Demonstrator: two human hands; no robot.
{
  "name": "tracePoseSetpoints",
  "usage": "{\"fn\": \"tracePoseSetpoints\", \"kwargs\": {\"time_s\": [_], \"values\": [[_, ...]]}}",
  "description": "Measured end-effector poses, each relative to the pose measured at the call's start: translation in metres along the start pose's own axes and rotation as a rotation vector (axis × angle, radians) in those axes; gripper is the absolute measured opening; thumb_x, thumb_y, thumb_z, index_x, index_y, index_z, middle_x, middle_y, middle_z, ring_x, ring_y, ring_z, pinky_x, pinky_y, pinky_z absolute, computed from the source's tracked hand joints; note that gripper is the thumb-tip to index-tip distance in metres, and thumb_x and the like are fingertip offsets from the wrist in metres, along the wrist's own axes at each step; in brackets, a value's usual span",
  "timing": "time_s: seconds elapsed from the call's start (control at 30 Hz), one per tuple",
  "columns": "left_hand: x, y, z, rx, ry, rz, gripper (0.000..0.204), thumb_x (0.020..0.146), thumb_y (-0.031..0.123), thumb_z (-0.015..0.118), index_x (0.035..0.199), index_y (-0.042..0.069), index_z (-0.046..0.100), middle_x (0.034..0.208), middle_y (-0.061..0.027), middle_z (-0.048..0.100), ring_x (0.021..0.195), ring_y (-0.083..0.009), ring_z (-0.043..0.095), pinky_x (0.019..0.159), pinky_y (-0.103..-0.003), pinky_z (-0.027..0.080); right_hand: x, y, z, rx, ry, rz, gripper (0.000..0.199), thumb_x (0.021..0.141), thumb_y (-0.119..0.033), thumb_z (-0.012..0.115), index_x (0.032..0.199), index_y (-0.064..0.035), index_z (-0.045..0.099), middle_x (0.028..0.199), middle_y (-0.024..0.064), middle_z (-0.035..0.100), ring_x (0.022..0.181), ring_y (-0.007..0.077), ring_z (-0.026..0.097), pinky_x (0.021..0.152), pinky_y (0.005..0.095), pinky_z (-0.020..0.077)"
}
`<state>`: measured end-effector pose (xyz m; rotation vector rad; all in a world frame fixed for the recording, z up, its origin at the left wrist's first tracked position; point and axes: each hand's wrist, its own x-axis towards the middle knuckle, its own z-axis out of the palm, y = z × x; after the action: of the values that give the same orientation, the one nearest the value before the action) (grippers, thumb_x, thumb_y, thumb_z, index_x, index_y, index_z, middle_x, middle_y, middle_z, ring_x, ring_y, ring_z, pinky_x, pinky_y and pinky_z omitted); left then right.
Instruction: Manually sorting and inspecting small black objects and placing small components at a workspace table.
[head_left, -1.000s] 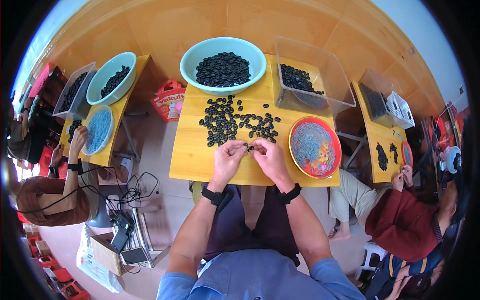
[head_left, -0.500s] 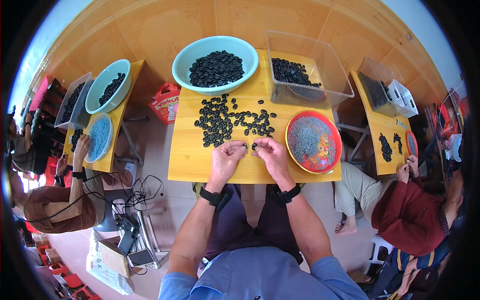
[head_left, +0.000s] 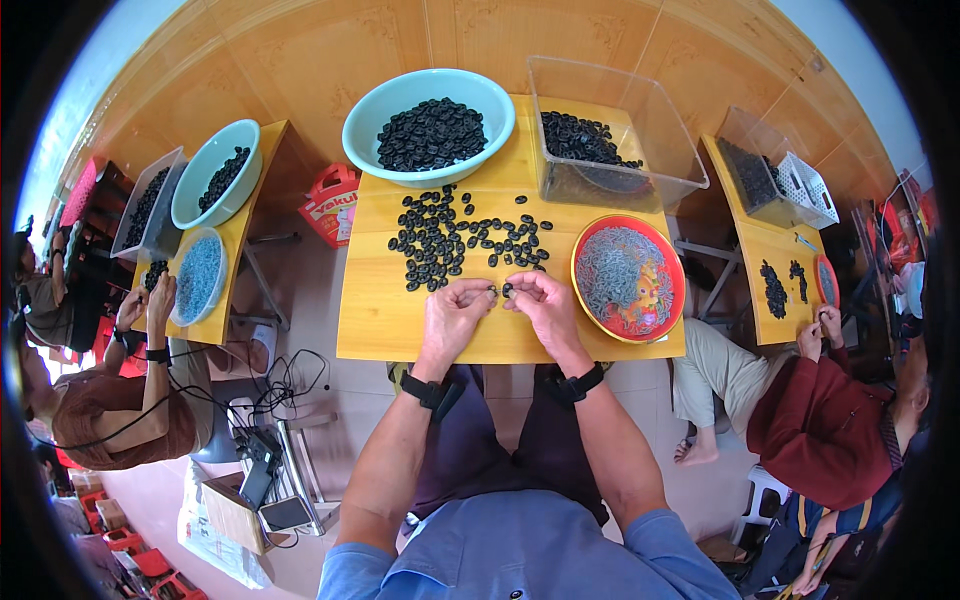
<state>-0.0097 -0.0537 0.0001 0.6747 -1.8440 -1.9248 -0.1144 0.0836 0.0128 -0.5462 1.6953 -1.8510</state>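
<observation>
At the near edge of the wooden table (head_left: 380, 325), left hand (head_left: 452, 315) and right hand (head_left: 540, 305) brought together, fingers pinched narrow, each nipping a small black piece (head_left: 507, 289) between thumb and forefinger, close enough to work one against the other. Just beyond, loose black pieces (head_left: 450, 240) spread flat within easy reach. Farther back, a teal bowl (head_left: 425, 170) heaped with more and a clear bin (head_left: 640, 150) partly filled. By the right hand, a red plate (head_left: 580, 290) of grey bits.
</observation>
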Motion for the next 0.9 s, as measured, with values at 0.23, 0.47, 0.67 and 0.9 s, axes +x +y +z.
{"fn": "tracePoseSetpoints", "kwargs": {"time_s": [0.23, 0.47, 0.67, 0.9], "values": [[-0.001, 0.005, -0.001, 0.012, -0.027, -0.013, 0.021, 0.093, 0.006, 0.070, 0.108, -0.008, 0.069, 0.084, -0.0076, 0.074, 0.072, -0.0082, 0.067, 0.068, -0.021, 0.054, 0.002, 0.002, 0.000, -0.003, -0.040, 0.006, 0.017, 0.090, 0.002, 0.062, 0.106, 0.0083, 0.066, 0.092, 0.0091, 0.071, 0.079, 0.0138, 0.070, 0.074, 0.0256, 0.0565], [0.002, 0.004, -0.004, 0.005, -0.061, -0.056, 0.015, 0.093, 0.005, 0.069, 0.103, -0.007, 0.069, 0.081, -0.0054, 0.073, 0.069, -0.0072, 0.064, 0.064, -0.021, 0.051, 0.003, 0.008, 0.002, -0.003, -0.058, 0.002, 0.017, 0.093, 0.002, 0.060, 0.108, 0.0087, 0.064, 0.093, 0.0105, 0.070, 0.079, 0.0155, 0.071, 0.074, 0.0263, 0.0567], [0.004, 0.010, 0.000, 0.024, -0.090, -0.114, 0.013, 0.092, 0.003, 0.068, 0.101, -0.006, 0.069, 0.080, -0.0051, 0.073, 0.069, -0.0072, 0.065, 0.064, -0.020, 0.052, 0.004, 0.009, -0.001, -0.012, -0.027, -0.004, 0.014, 0.094, 0.002, 0.059, 0.105, 0.0077, 0.064, 0.092, 0.0115, 0.072, 0.080, 0.0172, 0.073, 0.073, 0.0262, 0.0567], [0.007, 0.010, 0.001, -0.071, -0.085, -0.146, 0.012, 0.091, 0.003, 0.068, 0.099, -0.006, 0.069, 0.079, -0.0063, 0.074, 0.068, -0.0080, 0.067, 0.062, -0.021, 0.052, 0.008, 0.011, -0.002, -0.007, -0.037, 0.002, 0.012, 0.094, 0.002, 0.061, 0.103, 0.0058, 0.066, 0.091, 0.0115, 0.074, 0.078, 0.0150, 0.073, 0.071, 0.0247, 0.0553]]}}
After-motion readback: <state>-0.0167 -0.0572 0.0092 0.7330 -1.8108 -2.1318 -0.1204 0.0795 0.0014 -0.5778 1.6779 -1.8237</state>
